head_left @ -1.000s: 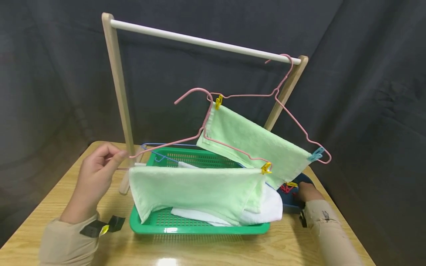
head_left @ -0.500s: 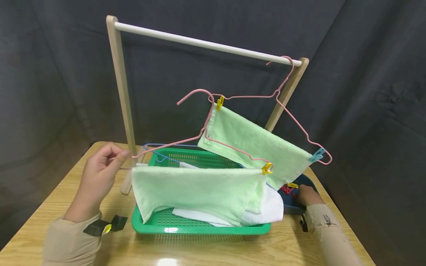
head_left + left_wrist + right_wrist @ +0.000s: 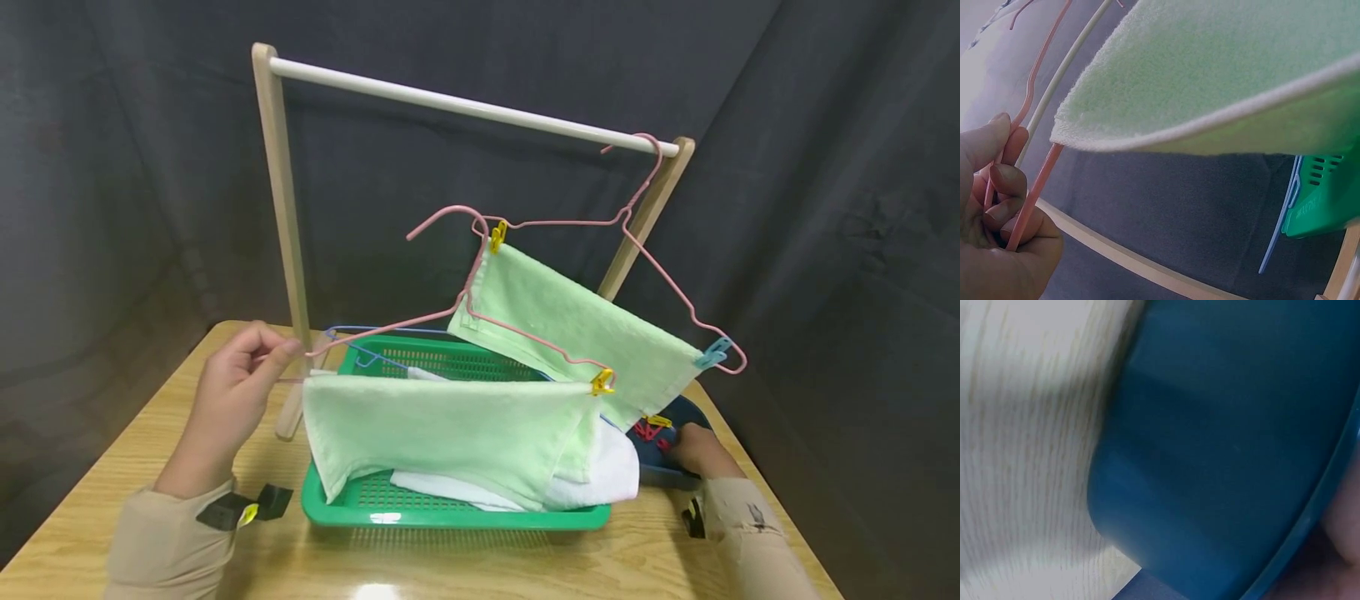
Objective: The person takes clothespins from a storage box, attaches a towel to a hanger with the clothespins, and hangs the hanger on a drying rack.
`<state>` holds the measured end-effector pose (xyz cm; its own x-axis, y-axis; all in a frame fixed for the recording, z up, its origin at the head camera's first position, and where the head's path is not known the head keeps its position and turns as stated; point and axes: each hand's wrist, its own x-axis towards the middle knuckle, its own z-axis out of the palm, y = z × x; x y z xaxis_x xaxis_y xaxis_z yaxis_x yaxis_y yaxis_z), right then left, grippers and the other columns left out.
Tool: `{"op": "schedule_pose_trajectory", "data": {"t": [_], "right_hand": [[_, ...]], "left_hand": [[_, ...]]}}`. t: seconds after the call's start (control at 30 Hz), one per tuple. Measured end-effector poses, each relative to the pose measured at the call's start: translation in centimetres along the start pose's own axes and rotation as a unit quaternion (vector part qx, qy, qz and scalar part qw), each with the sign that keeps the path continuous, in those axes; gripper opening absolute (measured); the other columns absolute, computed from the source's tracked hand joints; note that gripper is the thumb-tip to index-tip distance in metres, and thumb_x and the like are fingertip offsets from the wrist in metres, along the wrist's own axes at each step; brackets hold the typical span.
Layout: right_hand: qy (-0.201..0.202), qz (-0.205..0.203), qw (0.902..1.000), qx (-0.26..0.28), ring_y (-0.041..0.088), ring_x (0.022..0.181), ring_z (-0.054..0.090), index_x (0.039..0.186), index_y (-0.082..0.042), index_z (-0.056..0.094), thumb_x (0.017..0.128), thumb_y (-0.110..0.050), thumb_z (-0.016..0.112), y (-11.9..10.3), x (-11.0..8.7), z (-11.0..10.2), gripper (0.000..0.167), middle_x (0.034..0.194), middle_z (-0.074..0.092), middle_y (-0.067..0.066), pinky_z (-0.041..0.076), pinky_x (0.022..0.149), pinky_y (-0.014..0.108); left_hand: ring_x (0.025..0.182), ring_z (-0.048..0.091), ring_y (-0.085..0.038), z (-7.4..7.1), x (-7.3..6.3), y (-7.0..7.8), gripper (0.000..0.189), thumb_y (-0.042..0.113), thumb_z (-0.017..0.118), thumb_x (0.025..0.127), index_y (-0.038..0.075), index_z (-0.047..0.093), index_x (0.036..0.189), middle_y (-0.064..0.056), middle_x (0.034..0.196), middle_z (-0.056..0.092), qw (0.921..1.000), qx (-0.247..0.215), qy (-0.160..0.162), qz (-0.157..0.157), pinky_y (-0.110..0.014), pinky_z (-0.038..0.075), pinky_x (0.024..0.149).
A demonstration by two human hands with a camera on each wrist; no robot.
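My left hand (image 3: 240, 383) grips one end of a pink wire hanger (image 3: 420, 321), its fingers curled round the wire in the left wrist view. Over the hanger's lower bar lies a folded light green towel (image 3: 442, 425). A yellow clothespin (image 3: 602, 382) pinches that towel at its right end; no clip shows at the left end. My right hand (image 3: 705, 454) reaches into a dark blue basin (image 3: 686, 408) at the right, near red clothespins (image 3: 647, 430) and a yellow one. Its fingertips are hidden, and in the right wrist view the basin's wall (image 3: 1210, 444) covers most of them.
Behind stands a wooden rack with a white bar (image 3: 465, 106). A second pink hanger (image 3: 667, 275) hangs tilted from it, with another green towel (image 3: 577, 308) clipped on. Below is a green basket (image 3: 450, 518) holding white cloths (image 3: 615, 467) and a blue hanger (image 3: 375, 356).
The view has shifted slightly, moving the rack down and right in the frame. My right hand has drawn back a little within the basin. My left hand keeps its hold on the hanger.
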<state>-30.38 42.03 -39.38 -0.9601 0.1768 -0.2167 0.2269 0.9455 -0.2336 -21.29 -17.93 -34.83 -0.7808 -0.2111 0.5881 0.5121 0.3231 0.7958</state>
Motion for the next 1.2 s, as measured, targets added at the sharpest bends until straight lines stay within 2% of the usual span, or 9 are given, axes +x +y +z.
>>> {"op": "schedule_pose_trajectory", "data": {"t": [0.17,0.47,0.77,0.9,1.0,1.2], "right_hand": [[0.046,-0.014,0.9983,0.033,0.025,0.065,0.054,0.082,0.007,0.064,0.089,-0.01,0.067,-0.2,-0.7,0.0,0.019,0.072,0.056,0.012,0.046,0.059,0.034],[0.117,-0.043,0.9901,0.064,0.029,0.07,0.055,0.09,0.013,0.062,0.089,-0.014,0.069,-0.3,-1.9,0.1,0.027,0.078,0.06,0.018,0.05,0.061,0.04],[0.229,-0.049,0.9652,0.116,0.039,0.08,0.06,0.104,0.018,0.06,0.084,-0.005,0.074,-0.9,-3.5,0.4,0.033,0.093,0.063,0.032,0.056,0.071,0.05],[0.24,-0.04,0.9594,0.143,0.037,0.081,0.061,0.108,0.017,0.061,0.084,-0.003,0.075,-1.3,-4.1,0.4,0.034,0.095,0.064,0.032,0.055,0.065,0.039],[0.251,-0.03,0.954,0.162,0.036,0.082,0.062,0.11,0.015,0.063,0.085,-0.003,0.075,-1.5,-4.6,0.4,0.033,0.097,0.065,0.03,0.049,0.062,0.03],[0.275,-0.027,0.9413,0.194,0.039,0.091,0.063,0.115,0.011,0.064,0.088,-0.008,0.074,-2.1,-6.0,0.4,0.035,0.105,0.066,0.03,0.045,0.059,0.019]], "left_hand": [[0.075,0.044,-0.015,0.0,0.0,0.0,0.014,0.005,0.064,0.1,-0.005,0.059,0.091,0.004,0.081,0.055,1.0,0.001,-0.003,0.004,-0.022,0.038,0.061],[0.077,0.046,-0.014,0.0,-0.1,-0.2,0.014,0.006,0.063,0.1,-0.005,0.06,0.092,0.004,0.084,0.058,1.0,0.002,-0.004,0.004,-0.02,0.04,0.063],[0.075,0.046,-0.013,0.1,-0.1,0.0,0.016,0.006,0.064,0.1,-0.007,0.059,0.092,0.006,0.082,0.056,0.9999,-0.001,-0.009,0.006,-0.02,0.041,0.061],[0.074,0.046,-0.014,0.1,-0.1,0.1,0.016,0.007,0.064,0.1,-0.006,0.059,0.092,0.006,0.082,0.055,0.9999,0.005,-0.009,0.0,-0.021,0.04,0.059],[0.076,0.046,-0.014,0.2,-0.1,0.1,0.016,0.009,0.065,0.1,-0.004,0.06,0.093,0.006,0.084,0.056,0.9999,0.011,-0.01,-0.006,-0.021,0.04,0.059],[0.079,0.048,-0.014,0.2,-0.1,0.0,0.017,0.011,0.064,0.101,-0.005,0.06,0.095,0.006,0.086,0.057,0.9997,0.015,-0.012,-0.014,-0.019,0.043,0.062]]}}
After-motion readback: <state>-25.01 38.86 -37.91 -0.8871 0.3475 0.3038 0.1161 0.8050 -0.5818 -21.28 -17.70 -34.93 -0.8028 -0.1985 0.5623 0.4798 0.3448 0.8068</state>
